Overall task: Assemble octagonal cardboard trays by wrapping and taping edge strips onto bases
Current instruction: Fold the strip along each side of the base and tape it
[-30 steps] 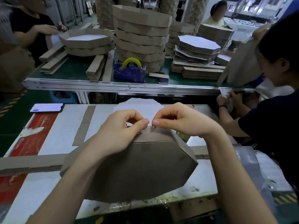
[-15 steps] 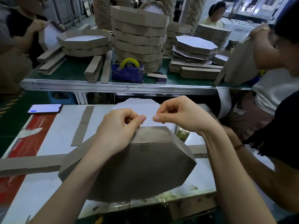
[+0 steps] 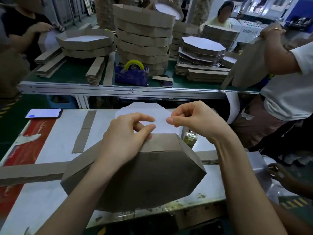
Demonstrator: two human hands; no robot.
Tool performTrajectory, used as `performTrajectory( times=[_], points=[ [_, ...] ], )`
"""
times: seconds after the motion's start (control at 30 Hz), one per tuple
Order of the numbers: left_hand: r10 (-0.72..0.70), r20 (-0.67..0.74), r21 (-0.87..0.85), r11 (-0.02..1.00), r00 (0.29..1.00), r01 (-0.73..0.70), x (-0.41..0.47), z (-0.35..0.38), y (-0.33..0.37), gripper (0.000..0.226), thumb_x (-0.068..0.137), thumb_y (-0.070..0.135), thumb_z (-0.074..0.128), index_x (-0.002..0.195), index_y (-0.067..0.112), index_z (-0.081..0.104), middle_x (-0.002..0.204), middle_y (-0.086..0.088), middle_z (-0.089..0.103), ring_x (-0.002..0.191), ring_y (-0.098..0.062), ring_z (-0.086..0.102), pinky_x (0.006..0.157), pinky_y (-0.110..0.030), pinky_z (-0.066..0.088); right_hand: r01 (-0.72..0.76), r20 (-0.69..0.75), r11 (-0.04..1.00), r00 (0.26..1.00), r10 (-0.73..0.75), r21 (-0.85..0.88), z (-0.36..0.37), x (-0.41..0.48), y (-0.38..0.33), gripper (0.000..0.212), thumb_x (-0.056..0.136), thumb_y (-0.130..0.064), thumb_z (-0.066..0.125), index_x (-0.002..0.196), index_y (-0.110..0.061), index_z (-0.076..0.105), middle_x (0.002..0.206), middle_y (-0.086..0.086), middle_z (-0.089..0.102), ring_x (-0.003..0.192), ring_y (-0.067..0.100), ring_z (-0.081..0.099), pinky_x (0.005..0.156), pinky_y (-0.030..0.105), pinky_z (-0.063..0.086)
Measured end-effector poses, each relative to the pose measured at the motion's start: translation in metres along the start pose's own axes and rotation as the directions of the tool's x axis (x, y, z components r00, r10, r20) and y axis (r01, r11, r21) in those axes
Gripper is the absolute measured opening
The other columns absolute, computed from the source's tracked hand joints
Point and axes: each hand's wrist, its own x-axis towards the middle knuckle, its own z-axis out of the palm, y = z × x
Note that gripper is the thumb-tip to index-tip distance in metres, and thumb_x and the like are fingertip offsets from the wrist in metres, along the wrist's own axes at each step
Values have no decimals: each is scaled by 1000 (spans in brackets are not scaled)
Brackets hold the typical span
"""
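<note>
Tray point(image 3: 144, 175), on edge, long axis left-right; left hand point(image 3: 125, 138) curled atop edge strip point(image 3: 162, 143); right hand point(image 3: 194, 119) just above, apart, fingertips pinched; anything held: cannot tell

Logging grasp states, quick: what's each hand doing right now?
Left hand: rests on the tray, fingers curled; grip cannot be told.
Right hand: thumb and forefinger pinched; contents cannot be told.

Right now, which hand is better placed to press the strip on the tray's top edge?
Left, probably: the left hand holds the tray at its top edge; the right hand hovers above, off the cardboard.
</note>
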Motion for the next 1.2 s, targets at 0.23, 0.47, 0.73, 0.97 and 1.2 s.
performTrajectory(
  times=[0.23,0.47,0.73,0.97,1.2],
  points=[
    [229,221,187,944,948,-272,-3,-11,-9,94,65,88,51,142,66,1,125,34,49,107,2,53,81,-29,46,-91,-172,996,981,91,8,-12,0,10,24,85,-39,75,78,-16,73,59,-12,64,46,-3,47,45,13,36],
    [307,284,507,756,908,-414,-3,-8,-16,94,66,86,39,146,56,-1,130,21,55,110,-15,55,80,-32,46,-105,-42,989,993,110,104,-6,-6,15,29,84,-40,75,59,-26,71,52,-14,56,47,2,41,47,18,33],
    [391,260,485,738,883,-469,-7,-6,-13,104,70,75,55,147,54,-13,113,15,67,93,-20,62,71,-35,47,-194,131,965,976,173,174,6,-5,28,23,81,-38,77,64,-24,74,57,-12,56,48,3,38,46,19,32],
    [357,356,556,662,864,-503,-4,-10,-14,67,79,76,30,143,62,15,128,21,51,109,-8,50,79,-25,31,-234,180,946,964,196,223,8,1,41,32,63,-52,81,64,-21,73,58,-8,54,46,5,34,42,18,26],
    [299,374,571,671,878,-472,-1,-10,-14,64,78,78,29,140,62,27,132,22,48,111,-7,45,77,-25,27,-247,188,941,960,206,230,8,5,51,35,60,-55,81,67,-21,74,62,-7,57,48,4,37,43,18,28]
  ],
)
